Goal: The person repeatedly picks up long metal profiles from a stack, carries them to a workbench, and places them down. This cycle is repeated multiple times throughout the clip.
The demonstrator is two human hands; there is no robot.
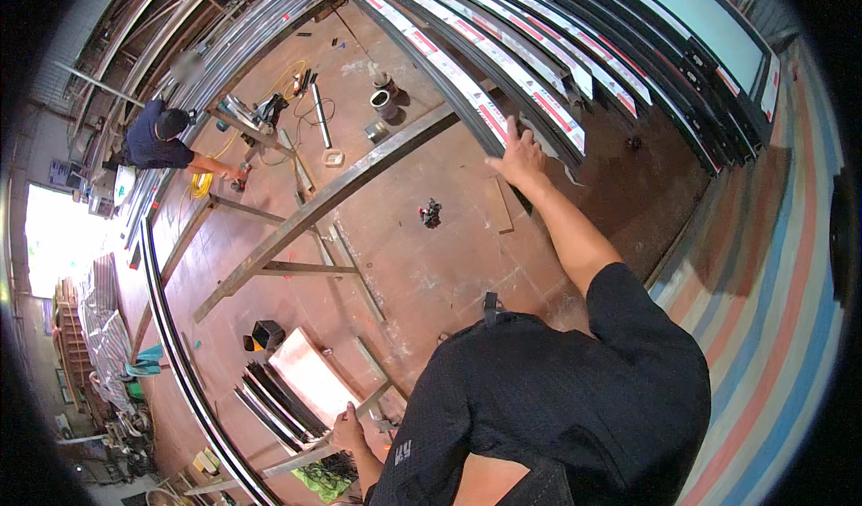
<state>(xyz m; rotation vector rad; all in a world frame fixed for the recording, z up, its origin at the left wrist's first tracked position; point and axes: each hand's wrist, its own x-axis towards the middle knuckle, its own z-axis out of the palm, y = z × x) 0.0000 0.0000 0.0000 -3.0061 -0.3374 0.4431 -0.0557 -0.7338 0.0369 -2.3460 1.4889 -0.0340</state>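
My right hand point(523, 158) reaches far forward with its fingers spread, touching the near end of a long dark metal profile point(431, 66) covered in white and red film. More such film-covered profiles point(539, 93) lie beside it, to the right. Low on the left, my left hand point(347, 429) is closed beside the corner of a pale rectangular panel point(312, 376). What its fingers grip there is hidden. Next to the panel, several dark strips point(274, 403) lie side by side on a wooden support point(305, 459).
A wooden beam frame point(323, 205) crosses the middle. A long black-and-white profile point(175, 326) runs along the left. Another person point(160, 138) bends over a power tool point(241, 178). Cans point(384, 102) and a small dark item point(430, 213) stand on the floor. Striped sheeting point(754, 326) hangs right.
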